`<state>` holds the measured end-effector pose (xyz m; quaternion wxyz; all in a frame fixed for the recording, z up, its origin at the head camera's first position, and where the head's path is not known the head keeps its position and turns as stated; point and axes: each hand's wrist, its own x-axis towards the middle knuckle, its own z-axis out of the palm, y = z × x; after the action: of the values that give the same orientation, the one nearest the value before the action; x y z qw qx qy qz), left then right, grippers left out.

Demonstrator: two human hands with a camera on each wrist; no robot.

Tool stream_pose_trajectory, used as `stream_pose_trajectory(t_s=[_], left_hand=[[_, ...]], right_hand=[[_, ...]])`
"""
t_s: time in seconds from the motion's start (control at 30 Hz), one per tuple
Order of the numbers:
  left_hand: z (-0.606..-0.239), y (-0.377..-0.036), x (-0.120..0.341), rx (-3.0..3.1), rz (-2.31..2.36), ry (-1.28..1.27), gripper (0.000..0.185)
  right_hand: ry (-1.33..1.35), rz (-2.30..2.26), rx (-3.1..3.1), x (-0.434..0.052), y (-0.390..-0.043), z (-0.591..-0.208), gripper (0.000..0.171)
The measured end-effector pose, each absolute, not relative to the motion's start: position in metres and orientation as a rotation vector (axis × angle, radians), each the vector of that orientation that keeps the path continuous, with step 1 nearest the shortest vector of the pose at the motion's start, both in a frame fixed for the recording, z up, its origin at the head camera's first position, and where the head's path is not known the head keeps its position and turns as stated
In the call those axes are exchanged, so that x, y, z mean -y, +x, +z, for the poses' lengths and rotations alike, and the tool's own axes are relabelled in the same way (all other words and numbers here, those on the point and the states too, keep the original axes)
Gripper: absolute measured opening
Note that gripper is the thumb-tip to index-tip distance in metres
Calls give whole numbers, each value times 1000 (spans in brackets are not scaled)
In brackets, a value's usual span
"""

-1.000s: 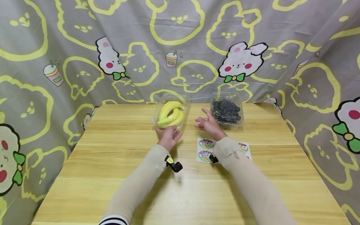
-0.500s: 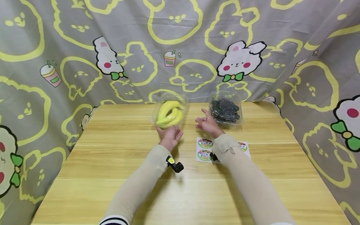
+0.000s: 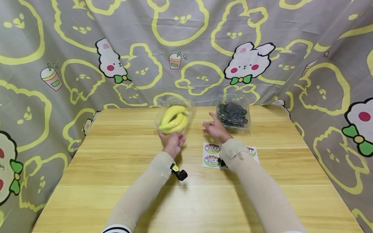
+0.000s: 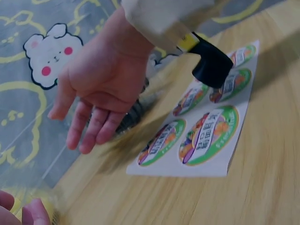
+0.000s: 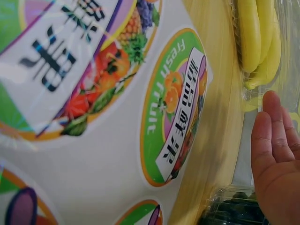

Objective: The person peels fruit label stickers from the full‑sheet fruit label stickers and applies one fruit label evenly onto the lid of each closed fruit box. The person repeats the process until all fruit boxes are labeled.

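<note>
Now banana box (image 3: pixel 172 118) slightly farther left.

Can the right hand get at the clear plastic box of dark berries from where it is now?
Probably yes. The right hand, fingers relaxed and holding nothing, hovers just beside the clear plastic box of dark berries, and nothing lies between them on the wooden table.

Wooden table (image 3: pixel 116 168); sticker sheet (image 3: pixel 212 156), banana box (image 3: pixel 172 117), blueberry box (image 3: pixel 233 113) on it.

- Light wood-grain desk (image 3: pixel 116 168), planks running left-right.
- Grey curtain (image 3: pixel 186 42) w/ yellow bunny outlines, white rabbits, drink cups; wraps back + both sides.
- Even, soft light.
</note>
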<state>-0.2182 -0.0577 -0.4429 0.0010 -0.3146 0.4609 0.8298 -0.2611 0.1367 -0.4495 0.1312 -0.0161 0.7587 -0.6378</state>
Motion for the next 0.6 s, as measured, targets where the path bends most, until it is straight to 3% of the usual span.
stream_pose_trajectory(t_s=[0.6], left_hand=[[-445,-219,69,-1514,2591,-936,122]], right_hand=[[-36,-1833,-2208,-140,-262,-453,73]])
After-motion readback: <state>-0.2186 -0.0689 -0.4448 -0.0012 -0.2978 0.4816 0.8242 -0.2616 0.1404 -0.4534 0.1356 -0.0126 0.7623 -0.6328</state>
